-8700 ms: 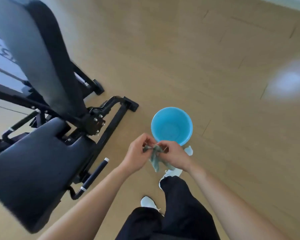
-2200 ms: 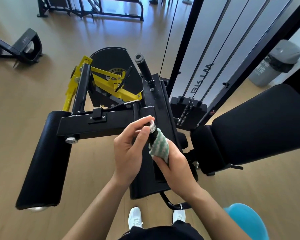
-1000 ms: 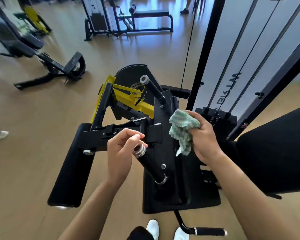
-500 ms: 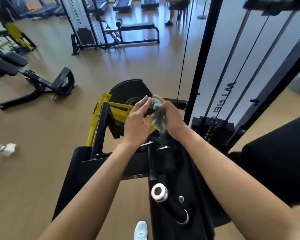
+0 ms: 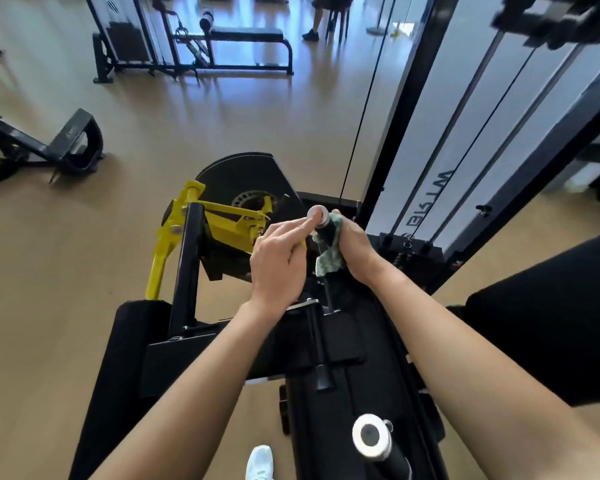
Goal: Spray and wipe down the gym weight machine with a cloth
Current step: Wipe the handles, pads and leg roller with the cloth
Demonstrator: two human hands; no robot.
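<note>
Hands, two, bare, both at the far grip of the machine. Left hand (image 5: 280,258): forefinger laid nearly straight against the rim of the chrome end cap (image 5: 317,215), steadying it. No closed grasp was visible, and the thumb was hidden. Right hand (image 5: 356,243): fingers curled round the cloth (image 5: 329,262), which was wrapped about the far handle (image 5: 326,233) just below the cap.

Cloth: green and white, small, crumpled, one tail hanging loose beneath the fist. Judged light, soft and limp, taking whatever shape was pressed into it. Best bunched in the palm with the loose tail gathered in, lest it catch on the yellow lever (image 5: 219,223) close beside.

Weight machine (image 5: 343,341): black steel frame, directly in front of and below the wearer, its weight stack (image 5: 409,252) and guide rods to the right. Judged heavy, rigid and fixed; nothing to lift.

Far handle: round, stiff, with a dark sleeve, probably grippy. Cap smooth and likely slick when damp. Best worked by closing the cloth round the sleeve and twisting or sliding along it.

Near handle (image 5: 374,441): same pattern, chrome-capped, at the lower edge of view, touched by neither hand.

Spray bottle: not in view.
</note>
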